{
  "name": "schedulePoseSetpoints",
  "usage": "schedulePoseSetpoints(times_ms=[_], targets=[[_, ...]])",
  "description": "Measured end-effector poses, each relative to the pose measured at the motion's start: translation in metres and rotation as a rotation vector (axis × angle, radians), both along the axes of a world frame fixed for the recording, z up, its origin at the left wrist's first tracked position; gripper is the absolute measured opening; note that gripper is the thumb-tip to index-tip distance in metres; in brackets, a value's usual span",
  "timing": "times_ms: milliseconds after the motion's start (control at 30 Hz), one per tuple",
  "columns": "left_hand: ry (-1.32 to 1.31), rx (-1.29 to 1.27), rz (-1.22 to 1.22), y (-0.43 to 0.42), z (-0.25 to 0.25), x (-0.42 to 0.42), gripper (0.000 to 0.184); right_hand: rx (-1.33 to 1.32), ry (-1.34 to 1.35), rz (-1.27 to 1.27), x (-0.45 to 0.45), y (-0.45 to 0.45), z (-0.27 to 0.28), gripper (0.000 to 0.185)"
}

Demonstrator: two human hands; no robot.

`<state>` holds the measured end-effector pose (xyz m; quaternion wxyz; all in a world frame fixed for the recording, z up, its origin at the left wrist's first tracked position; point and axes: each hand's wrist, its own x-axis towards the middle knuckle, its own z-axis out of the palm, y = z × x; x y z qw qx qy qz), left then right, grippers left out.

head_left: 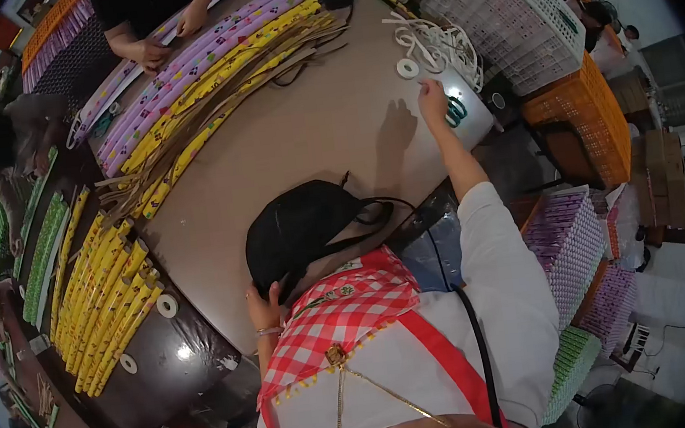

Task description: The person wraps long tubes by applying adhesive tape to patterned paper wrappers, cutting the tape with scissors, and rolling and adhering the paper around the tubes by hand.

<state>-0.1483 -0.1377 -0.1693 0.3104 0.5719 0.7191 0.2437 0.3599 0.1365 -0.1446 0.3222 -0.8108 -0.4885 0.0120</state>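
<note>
I see my left hand [265, 309] at the slack black fabric bag [298, 227], smooth table's [290, 127] near edge; right hand [433, 102] beside flat white roll [407, 69]. Can't tell either grip. Latticed white basket [498, 23] beyond, contents unclear.

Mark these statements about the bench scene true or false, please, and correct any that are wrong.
1. The left hand is at the edge of the black fabric item. True.
2. The right hand is over the yellow tubes. False: it is near the white roll and green coil.
3. The apron is plain blue. False: its front is red-and-white checked.
4. An orange crate stands right of the table in the picture. True.
</note>
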Motion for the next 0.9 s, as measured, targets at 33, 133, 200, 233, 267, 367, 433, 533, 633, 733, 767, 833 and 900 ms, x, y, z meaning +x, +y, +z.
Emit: schedulePoseSetpoints(times_ms=[33, 133, 200, 233, 267, 367, 433, 533, 633, 733, 767, 833, 900], targets=[[0.003, -0.005, 0.000, 0.000, 0.002, 0.001, 0.053, 0.022, -0.064, 0.083, -0.012, -0.005, -0.010, 0.020], [0.013, -0.022, 0.005, 0.001, 0.014, 0.003, 0.052, 0.016, -0.086, 0.187, -0.037, -0.006, -0.023, 0.019], [0.038, 0.008, -0.040, 0.004, 0.022, 0.003, 0.051, 0.031, -0.128, 0.213, -0.042, 0.000, -0.022, 0.016], [0.043, 0.008, -0.042, 0.003, 0.019, 0.000, 0.051, 0.032, -0.122, 0.211, -0.039, 0.007, -0.018, 0.016], [0.048, -0.027, -0.045, 0.000, 0.013, -0.006, 0.048, 0.090, -0.138, 0.232, -0.037, 0.017, -0.014, 0.016], [-0.001, -0.101, 0.004, -0.008, 0.018, -0.013, 0.041, 0.159, -0.117, 0.303, -0.019, 0.050, -0.011, 0.019], [-0.032, -0.070, 0.050, -0.010, 0.017, -0.013, 0.033, 0.170, -0.248, 0.315, -0.006, 0.077, -0.012, 0.024], [0.041, -0.129, 0.132, -0.011, 0.017, -0.017, 0.031, -0.102, -0.137, 0.256, 0.007, 0.104, 0.003, 0.032], [0.070, -0.100, 0.167, -0.005, 0.026, -0.014, 0.028, -0.343, 0.027, 0.145, 0.051, 0.131, -0.018, 0.035], [0.066, -0.067, 0.170, -0.003, 0.018, -0.019, 0.027, -0.418, 0.209, -0.062, 0.099, 0.137, -0.021, 0.033], [0.059, -0.104, 0.208, -0.005, 0.009, -0.023, 0.027, -0.420, 0.210, -0.055, 0.107, 0.135, -0.024, 0.033], [0.050, -0.146, 0.260, -0.008, -0.006, -0.031, 0.026, -0.161, 0.133, -0.169, 0.111, 0.120, -0.025, 0.028], [0.045, -0.233, 0.271, -0.009, -0.017, -0.036, 0.026, -0.104, 0.084, -0.161, 0.087, 0.095, -0.007, 0.025]])
